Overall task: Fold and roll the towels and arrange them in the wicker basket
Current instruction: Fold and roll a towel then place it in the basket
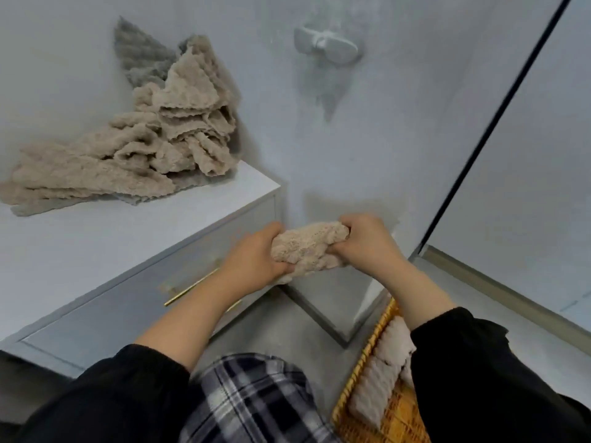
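A rolled beige towel [307, 249] hangs in the air in front of me, held at both ends. My left hand [256, 260] grips its left end and my right hand [367, 241] grips its right end. A heap of loose beige and grey towels [134, 148] lies on top of the white cabinet [96, 247] at the left. The wicker basket [361, 382] stands on the floor at the lower right, with rolled pale towels [383, 372] lying inside it. My right sleeve hides part of the basket.
A white wall hook [326, 44] sticks out of the grey wall ahead. The cabinet has a drawer with a gold handle [192, 287]. A glass panel with a black edge [499, 113] stands to the right. My checked trouser leg [256, 398] shows below.
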The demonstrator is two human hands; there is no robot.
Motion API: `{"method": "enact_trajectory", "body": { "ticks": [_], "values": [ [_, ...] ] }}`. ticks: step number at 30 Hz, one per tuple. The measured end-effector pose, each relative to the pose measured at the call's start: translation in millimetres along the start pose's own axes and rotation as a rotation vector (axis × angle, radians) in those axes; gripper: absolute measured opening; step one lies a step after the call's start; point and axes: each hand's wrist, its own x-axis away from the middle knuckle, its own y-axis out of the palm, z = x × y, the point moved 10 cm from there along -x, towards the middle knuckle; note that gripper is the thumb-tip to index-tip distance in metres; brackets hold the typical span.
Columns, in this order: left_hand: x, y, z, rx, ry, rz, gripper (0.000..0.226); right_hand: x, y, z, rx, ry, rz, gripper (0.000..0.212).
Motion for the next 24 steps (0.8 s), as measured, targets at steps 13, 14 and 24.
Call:
{"method": "enact_trajectory", "body": {
  "ticks": [13,14,24],
  "values": [
    [-3.2,190.5,56.2,0.375,-0.278,-0.563,0.019,91.9,25.8,214.2,-1.213,0.679,0.02,0.022],
    [-3.0,211.1,58.8,0.433,-0.329,-0.595,0.02,99.7,34.2,229.8,-1.331,0.746,0.048,0.02],
    [-7.8,343.0,75.7,0.77,-0.548,-0.621,0.021,143.3,94.3,305.4,-1.903,0.853,0.11,0.047]
  ]
}}
